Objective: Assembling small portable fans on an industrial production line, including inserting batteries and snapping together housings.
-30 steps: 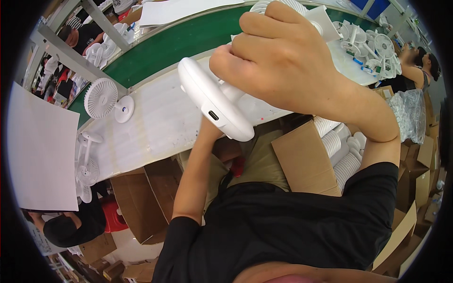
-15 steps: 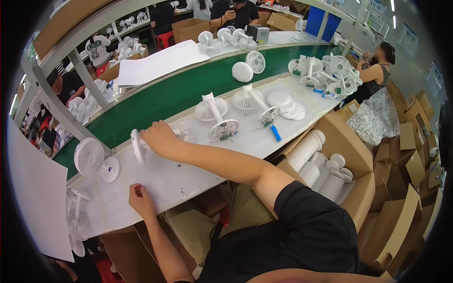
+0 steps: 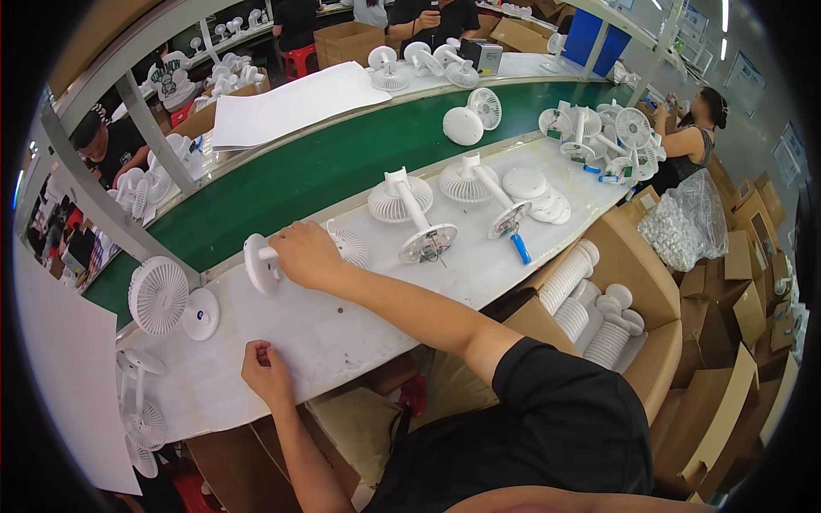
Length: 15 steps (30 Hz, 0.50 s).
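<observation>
1. The right upper arm (image 3: 569, 398) comes in from the lower right, and the elbow (image 3: 481, 339) is slightly bent.
2. The right forearm (image 3: 402, 301) slants up and leftward, reaching across the body.
3. The right hand (image 3: 310, 255) is farther forward than the other, its back turned upward and its fingers curled in a grip.
4. The left forearm (image 3: 304, 453) rises from the lower edge, tilting leftward.
5. The left hand (image 3: 267, 374) sits nearer the body, fingers loosely bent inward.

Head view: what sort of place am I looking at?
Probably a fan assembly workshop: a long green belt runs beside the white worktable, several white fans rest with bases uncovered, and a carton holds stacked white parts.
</observation>
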Each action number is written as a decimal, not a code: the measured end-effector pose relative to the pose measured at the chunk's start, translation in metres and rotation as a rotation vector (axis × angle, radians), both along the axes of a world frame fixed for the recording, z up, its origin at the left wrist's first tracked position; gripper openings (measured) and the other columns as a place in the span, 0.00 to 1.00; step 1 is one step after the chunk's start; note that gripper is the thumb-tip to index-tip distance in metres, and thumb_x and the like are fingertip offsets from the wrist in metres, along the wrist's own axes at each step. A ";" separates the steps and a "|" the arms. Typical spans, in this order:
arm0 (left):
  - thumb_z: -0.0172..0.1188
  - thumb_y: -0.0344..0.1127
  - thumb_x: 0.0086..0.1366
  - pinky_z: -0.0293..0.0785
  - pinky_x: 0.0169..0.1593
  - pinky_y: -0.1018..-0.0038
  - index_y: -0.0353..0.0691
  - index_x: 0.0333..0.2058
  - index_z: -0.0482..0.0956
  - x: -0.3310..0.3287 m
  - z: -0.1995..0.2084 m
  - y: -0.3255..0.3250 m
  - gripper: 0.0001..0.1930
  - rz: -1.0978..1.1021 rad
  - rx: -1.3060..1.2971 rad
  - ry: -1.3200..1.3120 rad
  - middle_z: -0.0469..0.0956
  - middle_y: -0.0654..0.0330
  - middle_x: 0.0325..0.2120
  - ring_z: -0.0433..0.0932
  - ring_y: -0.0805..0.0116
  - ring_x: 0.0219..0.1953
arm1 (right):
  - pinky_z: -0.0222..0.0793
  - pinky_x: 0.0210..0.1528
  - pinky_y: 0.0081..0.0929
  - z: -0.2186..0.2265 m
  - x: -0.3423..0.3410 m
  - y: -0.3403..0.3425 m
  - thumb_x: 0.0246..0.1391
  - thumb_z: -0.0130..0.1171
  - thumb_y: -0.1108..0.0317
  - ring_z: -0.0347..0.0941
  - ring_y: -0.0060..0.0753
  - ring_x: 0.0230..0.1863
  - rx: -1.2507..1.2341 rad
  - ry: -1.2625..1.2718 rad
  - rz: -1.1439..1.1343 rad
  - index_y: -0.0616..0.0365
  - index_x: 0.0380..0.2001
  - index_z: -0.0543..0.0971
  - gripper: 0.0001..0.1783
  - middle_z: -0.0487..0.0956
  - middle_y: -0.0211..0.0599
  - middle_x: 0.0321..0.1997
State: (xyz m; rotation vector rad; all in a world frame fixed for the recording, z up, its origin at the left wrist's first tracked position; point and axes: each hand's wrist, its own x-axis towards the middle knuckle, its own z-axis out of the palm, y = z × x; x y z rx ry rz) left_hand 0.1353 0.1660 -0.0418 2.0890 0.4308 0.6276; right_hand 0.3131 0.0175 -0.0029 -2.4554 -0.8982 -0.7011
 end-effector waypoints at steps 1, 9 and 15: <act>0.51 0.24 0.55 0.68 0.32 0.76 0.34 0.30 0.76 -0.001 -0.001 0.000 0.06 0.000 0.000 0.004 0.74 0.59 0.21 0.68 0.69 0.24 | 0.65 0.44 0.34 0.001 -0.003 0.000 0.47 0.60 0.70 0.73 0.40 0.36 0.008 0.004 0.000 0.57 0.36 0.78 0.11 0.79 0.38 0.34; 0.51 0.24 0.54 0.68 0.32 0.76 0.34 0.30 0.76 -0.008 -0.002 -0.003 0.06 -0.004 0.001 0.016 0.74 0.59 0.21 0.67 0.69 0.23 | 0.65 0.45 0.34 -0.003 -0.030 -0.003 0.48 0.57 0.70 0.74 0.39 0.37 0.041 -0.050 -0.006 0.57 0.37 0.77 0.11 0.79 0.37 0.35; 0.51 0.24 0.54 0.68 0.32 0.76 0.34 0.29 0.76 -0.014 -0.008 -0.003 0.06 -0.003 0.015 0.026 0.74 0.59 0.21 0.67 0.69 0.23 | 0.66 0.46 0.34 -0.010 -0.034 -0.003 0.47 0.57 0.70 0.74 0.39 0.37 0.070 -0.055 -0.003 0.57 0.38 0.77 0.12 0.79 0.38 0.35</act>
